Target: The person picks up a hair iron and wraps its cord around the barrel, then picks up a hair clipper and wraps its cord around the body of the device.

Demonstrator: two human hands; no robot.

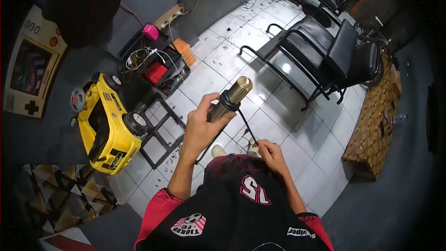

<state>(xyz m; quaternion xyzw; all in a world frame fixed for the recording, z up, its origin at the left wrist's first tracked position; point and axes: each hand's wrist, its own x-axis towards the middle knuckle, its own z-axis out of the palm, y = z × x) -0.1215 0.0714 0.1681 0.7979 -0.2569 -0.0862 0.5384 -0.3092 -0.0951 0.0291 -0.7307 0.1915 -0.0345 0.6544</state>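
Note:
In the middle of the head view, my left hand (201, 124) is wrapped round a gold and dark cylindrical device (238, 91), tilted with its gold end up and to the right. A black cord (247, 124) is looped around the device's body and runs down to the right. My right hand (271, 154) pinches this cord at a lower point, apart from the device. Another stretch of cord (209, 148) hangs below my left hand.
A yellow toy car (109, 125) and a black frame (160, 130) stand left. Beyond them is a cart holding a red box (155, 72). Black chairs (306, 49) stand upper right, a woven-pattern bench (369, 130) at right. Dark bits lie on the tiled floor (209, 76).

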